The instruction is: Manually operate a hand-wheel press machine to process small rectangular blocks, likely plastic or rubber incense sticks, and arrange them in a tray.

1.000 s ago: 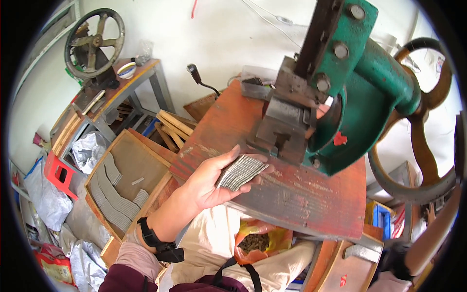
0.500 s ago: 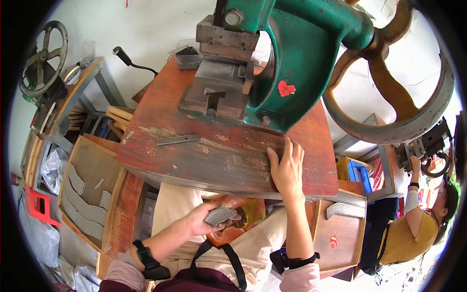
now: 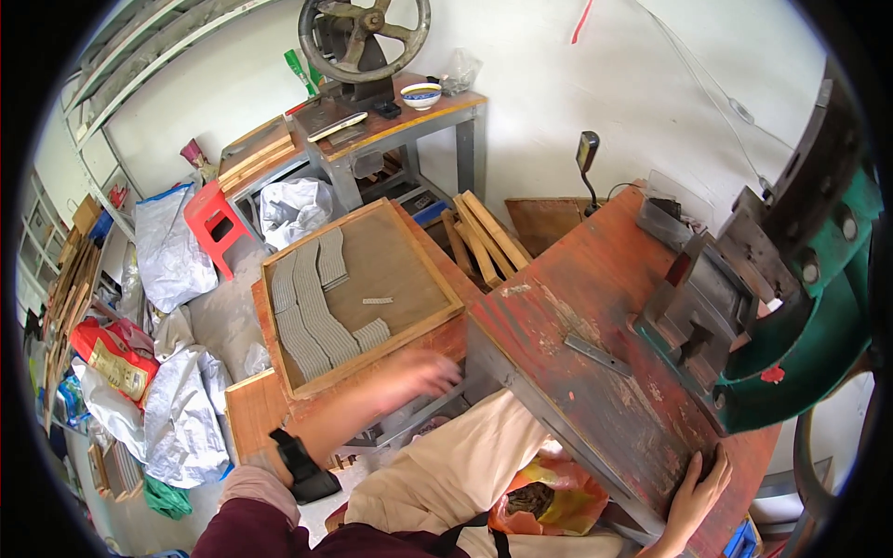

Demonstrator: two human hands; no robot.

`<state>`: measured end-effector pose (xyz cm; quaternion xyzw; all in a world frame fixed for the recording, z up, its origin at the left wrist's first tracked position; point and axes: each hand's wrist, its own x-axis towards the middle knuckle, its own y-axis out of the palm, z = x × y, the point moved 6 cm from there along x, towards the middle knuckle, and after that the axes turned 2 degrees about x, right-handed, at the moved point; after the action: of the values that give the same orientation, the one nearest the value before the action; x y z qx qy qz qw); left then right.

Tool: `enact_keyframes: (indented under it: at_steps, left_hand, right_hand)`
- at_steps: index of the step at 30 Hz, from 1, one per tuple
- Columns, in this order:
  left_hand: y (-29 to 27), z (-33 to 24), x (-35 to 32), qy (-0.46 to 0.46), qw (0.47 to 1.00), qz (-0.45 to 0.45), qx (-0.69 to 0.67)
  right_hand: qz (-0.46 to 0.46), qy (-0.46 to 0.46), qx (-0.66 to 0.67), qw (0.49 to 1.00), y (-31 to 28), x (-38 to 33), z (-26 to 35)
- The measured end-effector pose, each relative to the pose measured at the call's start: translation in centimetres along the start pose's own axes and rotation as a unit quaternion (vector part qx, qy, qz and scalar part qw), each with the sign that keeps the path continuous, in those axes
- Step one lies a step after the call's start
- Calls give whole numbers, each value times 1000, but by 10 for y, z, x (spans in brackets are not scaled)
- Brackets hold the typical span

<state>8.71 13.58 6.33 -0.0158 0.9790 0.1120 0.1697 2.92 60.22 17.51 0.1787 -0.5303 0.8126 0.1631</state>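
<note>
My left hand (image 3: pixel 420 374) is smeared by motion beside the near right edge of a wooden tray (image 3: pixel 430 327). Its fingers are too blurred to show whether they grip anything. Inside the tray, thin grey pieces (image 3: pixel 316 307) lie packed in curving rows, with a shorter group (image 3: pixel 372 333) at the near side. My right hand (image 3: pixel 699 495) rests on the near edge of the worn red-brown workbench (image 3: pixel 558 279), fingers stretched out and nothing in them. A flat metal bar (image 3: pixel 597 355) lies on the bench before the green press (image 3: pixel 809 372).
An orange and yellow plastic bag (image 3: pixel 567 507) with dark bits sits by my lap. Wooden slats (image 3: pixel 488 237) stand between tray and bench. Behind are a handwheel machine (image 3: pixel 365 37), a bowl (image 3: pixel 421 95) and a red stool (image 3: pixel 216 223). White sacks (image 3: pixel 186 409) lie at left.
The view has swung left. My left hand has gone from over my lap, where it held a stack of grey pieces, to the tray; that stack is no longer visible. My right hand stays on the bench.
</note>
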Motion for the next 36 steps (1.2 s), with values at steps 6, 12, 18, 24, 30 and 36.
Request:
enact_keyframes:
  at_steps: [6,12,18,24,30,36]
  left_hand:
    - [-188,2,5,5,867,-289,407]
    - [-193,6,20,-20,857,-197,476]
    - [-192,8,27,45,860,-91,500]
    - [-205,9,27,-5,882,-66,467]
    - [-179,-2,30,14,829,-45,557]
    - [-178,5,30,40,777,-53,626]
  right_hand:
    - [-6,-10,-9,1000,-2,8,9]
    - [-16,-38,-46,998,-12,13,33]
    - [-11,1,-49,999,-10,15,36]
    - [-5,-8,-56,998,-7,18,42]
    - [-5,-5,-57,998,-9,16,40]
    - [1,4,-65,998,-6,14,36]
